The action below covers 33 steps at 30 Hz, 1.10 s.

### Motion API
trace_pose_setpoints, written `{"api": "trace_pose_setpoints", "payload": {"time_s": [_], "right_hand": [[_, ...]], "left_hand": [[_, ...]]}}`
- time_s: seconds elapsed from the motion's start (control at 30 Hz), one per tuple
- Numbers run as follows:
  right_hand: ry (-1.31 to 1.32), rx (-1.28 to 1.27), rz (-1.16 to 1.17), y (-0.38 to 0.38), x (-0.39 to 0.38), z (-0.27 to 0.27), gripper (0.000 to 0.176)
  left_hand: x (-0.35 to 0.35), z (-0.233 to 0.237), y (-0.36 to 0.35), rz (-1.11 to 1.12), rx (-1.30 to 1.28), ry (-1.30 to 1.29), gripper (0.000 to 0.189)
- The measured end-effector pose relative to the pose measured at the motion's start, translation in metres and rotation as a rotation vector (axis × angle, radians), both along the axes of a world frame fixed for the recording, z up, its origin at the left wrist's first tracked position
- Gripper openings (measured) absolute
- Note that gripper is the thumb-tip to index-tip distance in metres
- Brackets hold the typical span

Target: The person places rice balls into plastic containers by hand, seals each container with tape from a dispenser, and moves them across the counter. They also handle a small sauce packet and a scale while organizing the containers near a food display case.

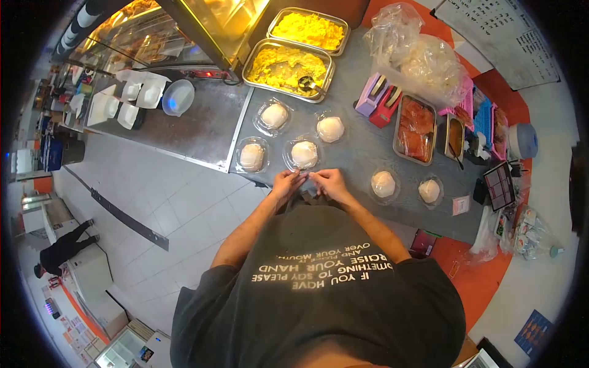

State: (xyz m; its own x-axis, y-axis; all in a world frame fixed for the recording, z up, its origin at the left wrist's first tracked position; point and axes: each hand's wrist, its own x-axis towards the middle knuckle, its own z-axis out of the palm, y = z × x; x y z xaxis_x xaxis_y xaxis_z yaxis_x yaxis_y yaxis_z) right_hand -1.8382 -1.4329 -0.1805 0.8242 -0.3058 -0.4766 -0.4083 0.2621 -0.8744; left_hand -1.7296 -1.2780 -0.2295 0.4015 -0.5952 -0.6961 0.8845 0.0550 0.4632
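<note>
My left hand (pixel 287 182) and my right hand (pixel 329 180) meet fingertip to fingertip at the near edge of the steel counter (pixel 368 147). Both pinch the near rim of a clear plastic container (pixel 304 154) that holds a white rice mound. What exactly lies between the fingertips is too small to make out. Three similar containers (pixel 252 155) (pixel 273 116) (pixel 331 129) sit just beyond and to the left. Two more containers (pixel 383 183) (pixel 429 191) lie to the right of my right hand.
Two metal trays of yellow scrambled egg (pixel 288 64) (pixel 310 29) stand at the back, one with a scoop. A tray of orange-red food (pixel 415 129), plastic bags (pixel 423 61) and a card terminal (pixel 500 186) are on the right. White boxes (pixel 132 92) sit at left. A person (pixel 61 250) stands far off on the tiled floor.
</note>
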Motion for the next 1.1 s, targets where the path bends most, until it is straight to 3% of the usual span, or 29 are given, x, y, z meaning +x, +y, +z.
{"api": "trace_pose_setpoints", "payload": {"time_s": [0.17,0.5,0.77,0.83,0.97,1.07,1.1], "right_hand": [[0.1,-0.069,-0.111,0.008,0.006,-0.039,0.032],[0.136,0.086,-0.033,0.006,0.001,-0.039,0.031],[0.282,0.232,0.035,-0.002,0.009,-0.036,0.03],[0.262,-0.115,0.107,0.002,0.011,-0.044,0.032],[0.387,-0.22,0.07,0.003,0.007,-0.034,0.031],[0.328,-0.395,0.083,-0.001,0.001,-0.042,0.03],[0.216,-0.497,-0.047,-0.002,-0.001,-0.047,0.029]], "left_hand": [[-0.008,-0.004,-0.005,0.012,0.035,-0.048,0.016],[-0.015,-0.01,-0.003,0.094,0.093,-0.14,0.019],[-0.016,-0.018,-0.002,0.063,0.163,-0.392,0.015],[-0.016,-0.021,-0.002,0.036,0.201,-0.43,0.016],[-0.017,-0.029,0.0,0.008,0.235,-0.457,0.014],[-0.016,-0.019,-0.002,0.058,0.21,-0.369,0.014],[-0.015,-0.019,-0.001,0.055,0.209,-0.372,0.014]]}}
